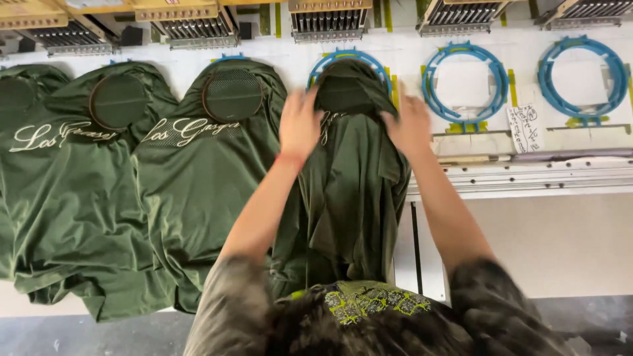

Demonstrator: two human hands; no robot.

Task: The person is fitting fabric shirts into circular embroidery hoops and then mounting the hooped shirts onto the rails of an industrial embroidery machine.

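At centre frame, the left hand (300,125) and right hand (410,125) press flat, fingers spread, on a dark green shirt (349,198) draped over a blue hoop (349,62); two empty blue hoops (465,82) sit upper right.

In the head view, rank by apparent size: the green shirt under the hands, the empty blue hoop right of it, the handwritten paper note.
1. Green shirt, largest.
2. Empty blue hoop.
3. Paper note, smallest.
The hoop and note lie farther from the camera, but the gaps look clear.

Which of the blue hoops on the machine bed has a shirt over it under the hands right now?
The leftmost fully visible blue hoop: a green shirt covers it, with left hand and right hand on the fabric. The two hoops to its right sit bare.
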